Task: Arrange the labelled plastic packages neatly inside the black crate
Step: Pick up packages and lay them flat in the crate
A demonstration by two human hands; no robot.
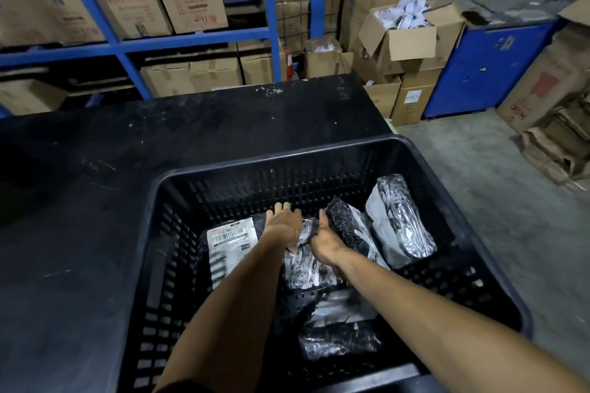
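**Both hands down in the crate, packages along its floor**

From my view the black counter (134, 150) lies bare to the left, and the black crate (319, 155) sits at its right end, with concrete floor (479, 163) beyond. Inside, the left and near-left floor of the crate is free. A labelled package (228, 241) lies flat at left. My left hand (282, 223) rests beside it, its grip open, fingers spread toward the far wall. Between the hands lies a middle package (306, 268). My right hand (324, 241) has its grip closed on the edge of a dark package (346, 225), tilted up. At right, another package (400, 220) leans on the side wall. A further one (338, 341) lies nearest me.
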